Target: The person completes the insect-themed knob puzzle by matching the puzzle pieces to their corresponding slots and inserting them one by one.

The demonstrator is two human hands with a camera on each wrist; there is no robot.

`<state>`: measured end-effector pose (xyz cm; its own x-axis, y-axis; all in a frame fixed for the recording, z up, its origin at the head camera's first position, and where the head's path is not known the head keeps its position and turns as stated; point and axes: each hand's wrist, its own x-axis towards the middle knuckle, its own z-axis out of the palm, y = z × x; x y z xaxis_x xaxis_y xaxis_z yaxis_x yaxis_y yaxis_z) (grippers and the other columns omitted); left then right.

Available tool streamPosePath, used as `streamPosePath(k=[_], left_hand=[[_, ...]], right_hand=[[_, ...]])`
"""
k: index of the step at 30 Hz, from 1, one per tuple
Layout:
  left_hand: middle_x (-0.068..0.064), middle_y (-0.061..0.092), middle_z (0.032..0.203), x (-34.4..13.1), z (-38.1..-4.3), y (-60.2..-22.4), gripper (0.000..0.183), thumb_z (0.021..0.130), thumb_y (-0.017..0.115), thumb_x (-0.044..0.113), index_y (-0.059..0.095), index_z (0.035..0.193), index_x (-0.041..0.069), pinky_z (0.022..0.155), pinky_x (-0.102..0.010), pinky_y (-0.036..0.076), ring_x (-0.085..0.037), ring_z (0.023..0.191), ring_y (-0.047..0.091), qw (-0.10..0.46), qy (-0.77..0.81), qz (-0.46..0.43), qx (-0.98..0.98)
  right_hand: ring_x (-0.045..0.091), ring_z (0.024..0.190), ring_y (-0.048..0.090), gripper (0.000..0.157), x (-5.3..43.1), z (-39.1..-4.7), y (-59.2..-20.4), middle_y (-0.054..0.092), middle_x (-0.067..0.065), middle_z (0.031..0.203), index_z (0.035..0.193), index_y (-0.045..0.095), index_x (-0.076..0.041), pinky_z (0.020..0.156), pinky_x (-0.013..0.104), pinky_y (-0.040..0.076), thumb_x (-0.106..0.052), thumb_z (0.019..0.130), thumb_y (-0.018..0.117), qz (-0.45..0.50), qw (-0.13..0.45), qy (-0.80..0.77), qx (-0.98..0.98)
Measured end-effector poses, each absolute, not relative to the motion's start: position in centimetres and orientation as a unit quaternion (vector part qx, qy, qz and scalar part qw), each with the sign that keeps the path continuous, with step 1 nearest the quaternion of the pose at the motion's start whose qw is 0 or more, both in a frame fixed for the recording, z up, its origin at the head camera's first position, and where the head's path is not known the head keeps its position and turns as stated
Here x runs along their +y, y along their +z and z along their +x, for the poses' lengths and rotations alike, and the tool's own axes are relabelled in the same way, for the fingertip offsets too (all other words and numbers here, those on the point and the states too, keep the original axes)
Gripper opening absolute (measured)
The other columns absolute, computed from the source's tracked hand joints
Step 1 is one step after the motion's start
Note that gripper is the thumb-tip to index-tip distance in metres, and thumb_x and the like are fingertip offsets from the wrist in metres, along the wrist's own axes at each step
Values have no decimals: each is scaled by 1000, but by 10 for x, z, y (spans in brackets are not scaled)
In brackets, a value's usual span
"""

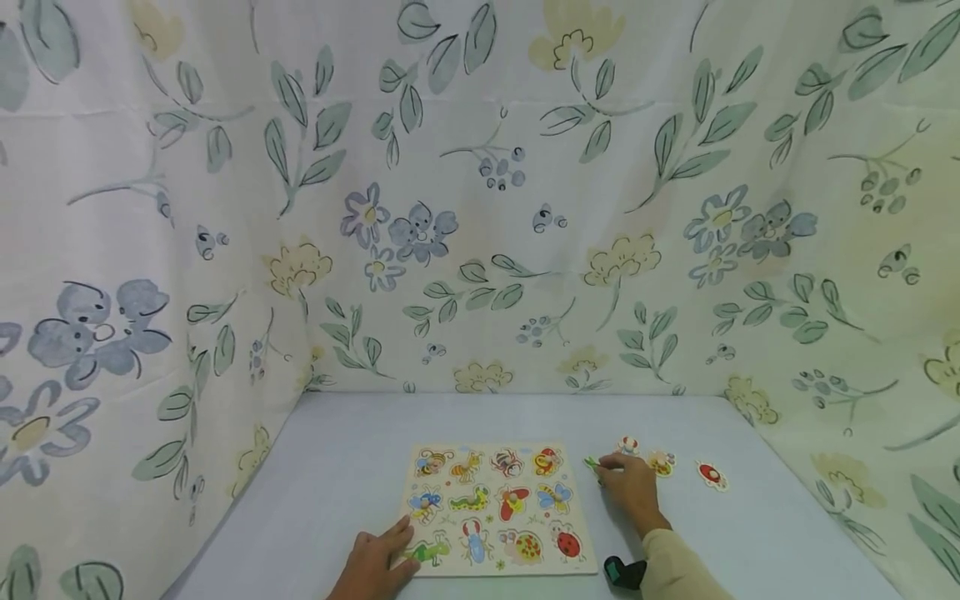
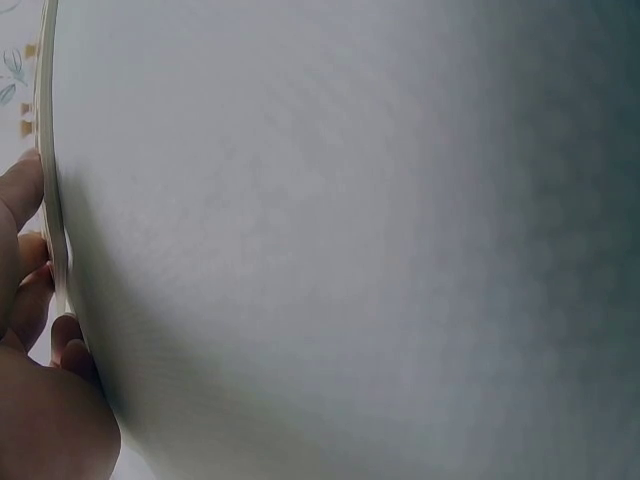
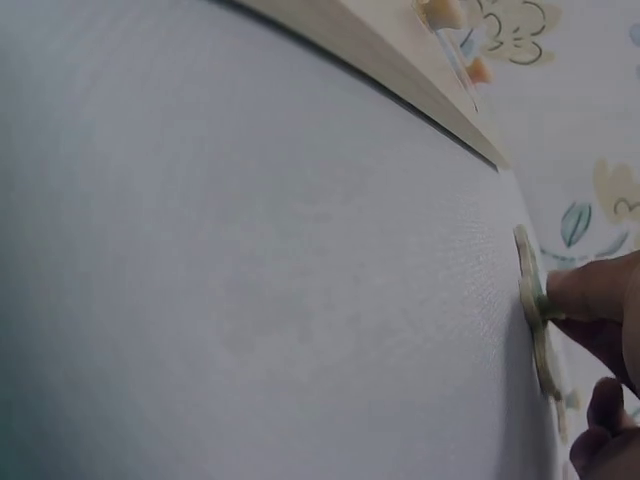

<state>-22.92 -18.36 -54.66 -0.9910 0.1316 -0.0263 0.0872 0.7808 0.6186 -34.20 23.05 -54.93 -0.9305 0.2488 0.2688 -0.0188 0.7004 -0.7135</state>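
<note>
- Thumb and fingertips of the right hand (image 1: 630, 487) are nearly closed, pinching a small green puzzle piece (image 1: 591, 462) by its knob, as the right wrist view shows; the other fingers are bent in. Whether the piece touches the table (image 1: 337, 475) I cannot tell.
- Puzzle board (image 1: 576, 525) lies flat to the left of those fingers, just beside the piece they hold, with three rows of colourful bugs, four in each.
- Left hand (image 1: 378, 557) lies at the board's near left corner, its thumb and forefinger spread apart and touching the edge; a green grasshopper picture (image 1: 429, 550) is just beyond these fingertips.
- Small knobs (image 2: 27, 128) stand up from the board past the left fingers in the left wrist view.
- Red-and-blue beetle piece (image 1: 627, 446) lies just beyond the right fingers, partly hidden by them.
- Snail piece (image 1: 662, 464) lies near, to the right of the same fingers; a red ladybird piece (image 1: 712, 475) is farther right, apart from it.
- Dark object with a green patch (image 1: 625, 573) sits behind the right fingers, beside the pale sleeve (image 1: 678, 567).
- Flowered cloth (image 1: 480, 225) hangs well beyond both hands' fingers.
</note>
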Motion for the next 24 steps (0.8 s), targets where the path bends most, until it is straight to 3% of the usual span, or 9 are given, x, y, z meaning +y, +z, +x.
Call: streamPosePath(k=[10, 24], left_hand=[[-5, 49, 142, -181, -227, -545, 57, 80, 76, 35, 62, 125, 2, 65, -28, 34, -14, 76, 35, 35, 336, 41, 940], [-6, 50, 142, -180, -227, -545, 58, 80, 76, 37, 62, 125, 1, 65, -28, 34, -14, 77, 35, 28, 327, 48, 944]], right_hand=[[33, 90, 64, 11, 233, -340, -549, 71, 14, 91, 92, 73, 1, 75, 48, 47, 1, 84, 65, -47, 246, 383, -889], [35, 84, 62, 10, 224, -332, -525, 71, 14, 90, 93, 76, -2, 70, 50, 46, -2, 84, 71, 13, 320, 360, -876]])
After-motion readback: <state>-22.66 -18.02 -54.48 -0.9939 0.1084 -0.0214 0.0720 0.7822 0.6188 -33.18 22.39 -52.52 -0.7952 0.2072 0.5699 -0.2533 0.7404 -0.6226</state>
